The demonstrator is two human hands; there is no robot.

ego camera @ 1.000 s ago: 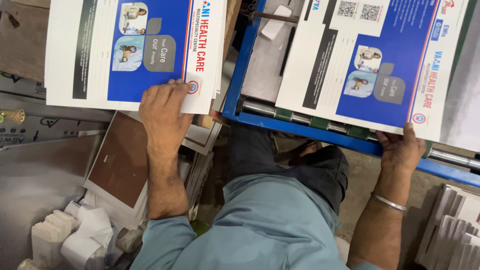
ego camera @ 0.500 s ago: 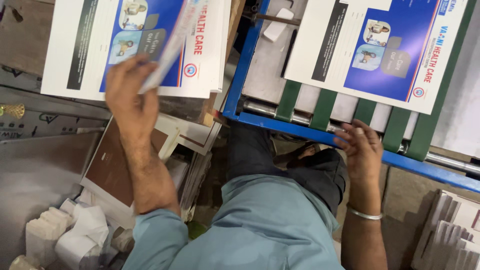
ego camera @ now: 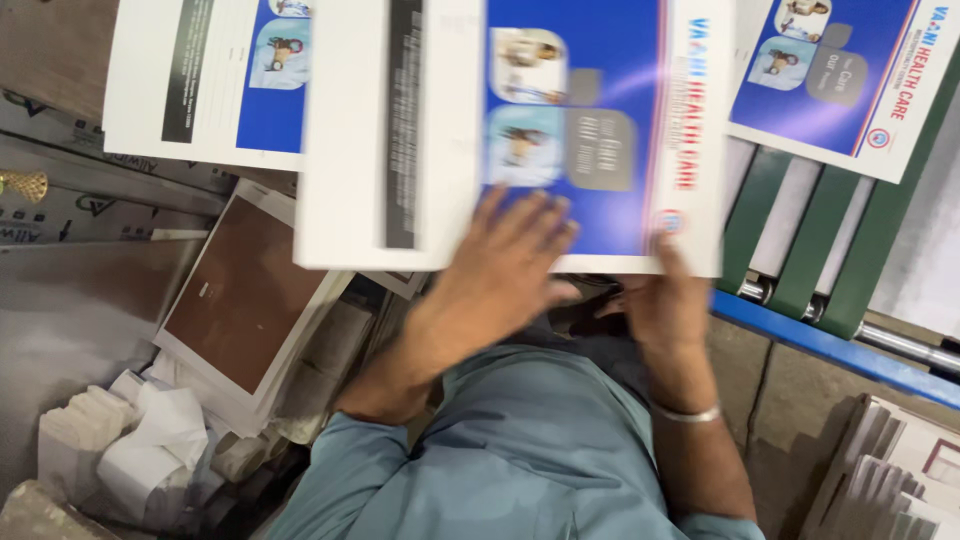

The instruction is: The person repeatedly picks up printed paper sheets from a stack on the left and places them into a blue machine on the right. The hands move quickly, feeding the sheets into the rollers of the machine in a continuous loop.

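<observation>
A large printed sheet (ego camera: 560,110), white with a blue panel and small pictures, is held in the air between both hands and is blurred by motion. My left hand (ego camera: 495,270) lies flat against its lower middle with fingers spread. My right hand (ego camera: 660,300) grips its lower right edge; a silver bangle (ego camera: 688,413) circles that wrist. To the left, a stack of the same printed sheets (ego camera: 200,80) lies flat. Another such sheet (ego camera: 850,80) lies on the green belts (ego camera: 800,240) of a machine at the right.
A blue metal rail (ego camera: 830,345) and steel roller (ego camera: 900,340) edge the machine at right. A brown board in a white frame (ego camera: 240,300) leans at the left, with crumpled white paper (ego camera: 140,440) below. Stacked cards (ego camera: 890,480) sit bottom right.
My left hand has lifted one sheet off the left stack and carried it rightward. My right hand has left the machine's rail and taken the sheet's lower edge.
</observation>
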